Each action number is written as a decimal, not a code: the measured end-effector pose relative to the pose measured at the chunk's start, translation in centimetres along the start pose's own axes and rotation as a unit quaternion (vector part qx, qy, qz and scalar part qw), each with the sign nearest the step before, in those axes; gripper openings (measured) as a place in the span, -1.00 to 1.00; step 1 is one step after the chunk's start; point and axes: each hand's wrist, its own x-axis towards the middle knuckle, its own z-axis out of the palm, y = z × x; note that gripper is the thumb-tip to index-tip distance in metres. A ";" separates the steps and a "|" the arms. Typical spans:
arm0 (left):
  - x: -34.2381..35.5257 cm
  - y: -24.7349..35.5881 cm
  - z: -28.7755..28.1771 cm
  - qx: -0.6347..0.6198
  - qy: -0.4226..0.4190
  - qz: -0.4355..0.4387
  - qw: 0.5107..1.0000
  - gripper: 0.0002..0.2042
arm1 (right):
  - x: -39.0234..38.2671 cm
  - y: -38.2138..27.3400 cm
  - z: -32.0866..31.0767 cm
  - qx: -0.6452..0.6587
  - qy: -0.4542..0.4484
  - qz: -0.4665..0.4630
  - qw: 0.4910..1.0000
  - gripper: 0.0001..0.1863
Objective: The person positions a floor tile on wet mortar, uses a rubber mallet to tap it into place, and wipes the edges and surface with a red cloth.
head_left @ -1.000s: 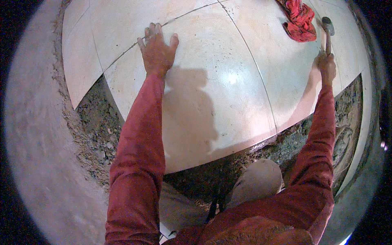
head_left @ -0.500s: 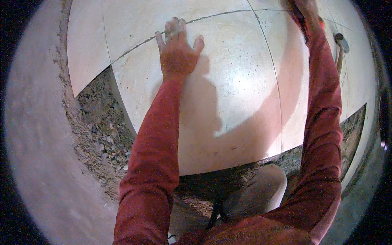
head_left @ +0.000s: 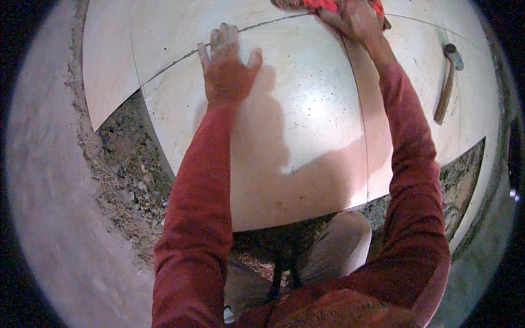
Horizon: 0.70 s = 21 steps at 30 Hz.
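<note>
My left hand (head_left: 228,75) lies flat on a large pale floor tile (head_left: 311,136), fingers spread and pointing toward the dark joint line at its far edge. At the top of the view my right hand (head_left: 356,23) presses on a crumpled red cloth (head_left: 327,5), which lies on the tiles around that far joint. Part of the cloth runs out of the picture. Small dark specks dot the tile's surface, and shadows of my body and arm fall across it.
A hammer (head_left: 444,93) with a wooden handle rests on the tiles at right. Rough soil and rubble (head_left: 134,169) fill the gap at left; another unfilled strip (head_left: 462,167) lies at right. Bare grey floor (head_left: 49,180) is farther left. My bent knee (head_left: 347,229) is near the tile's front edge.
My right hand has swept left along the far joint with the red cloth, which now shows more. The hammer is now fully uncovered. My left hand stays flat in place.
</note>
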 end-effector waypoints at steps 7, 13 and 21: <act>-0.7 -0.8 0.3 0.013 0.048 0.030 0.998 -0.27 | -12.4 -5.8 -10.3 -0.011 -0.203 0.103 0.974 -0.33; -0.2 -0.4 0.9 0.005 0.020 0.016 1.000 -0.25 | -26.8 -9.7 -18.6 -0.009 -0.229 0.142 0.963 -0.36; -1.7 -4.1 1.9 -0.127 0.105 0.092 0.982 -0.38 | -38.1 -11.2 -36.7 0.262 -0.366 0.281 0.847 -0.41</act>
